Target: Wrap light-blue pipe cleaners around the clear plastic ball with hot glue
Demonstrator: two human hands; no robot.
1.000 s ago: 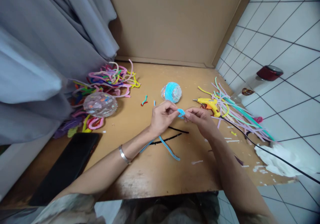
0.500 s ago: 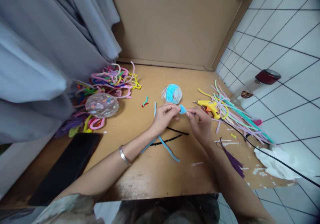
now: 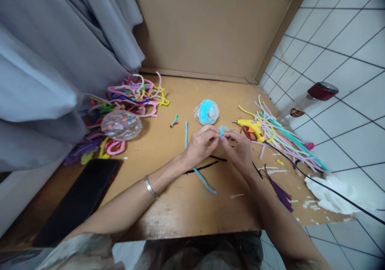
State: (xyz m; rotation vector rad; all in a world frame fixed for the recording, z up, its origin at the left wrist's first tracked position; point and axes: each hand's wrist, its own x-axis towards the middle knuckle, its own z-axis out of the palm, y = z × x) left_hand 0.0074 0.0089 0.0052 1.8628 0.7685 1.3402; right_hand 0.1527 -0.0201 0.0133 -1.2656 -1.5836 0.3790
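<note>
Left hand (image 3: 201,143) and right hand (image 3: 238,147) pinch a small bent light-blue fuzzy stem piece (image 3: 221,130) from opposite sides, apparently to steady it for shaping, at five o'clock from the blue-banded clear ball (image 3: 207,112).

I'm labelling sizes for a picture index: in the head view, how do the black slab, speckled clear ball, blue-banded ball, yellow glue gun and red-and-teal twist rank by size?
1. Black slab
2. Speckled clear ball
3. Blue-banded ball and yellow glue gun: too alike to rank
4. Red-and-teal twist
</note>
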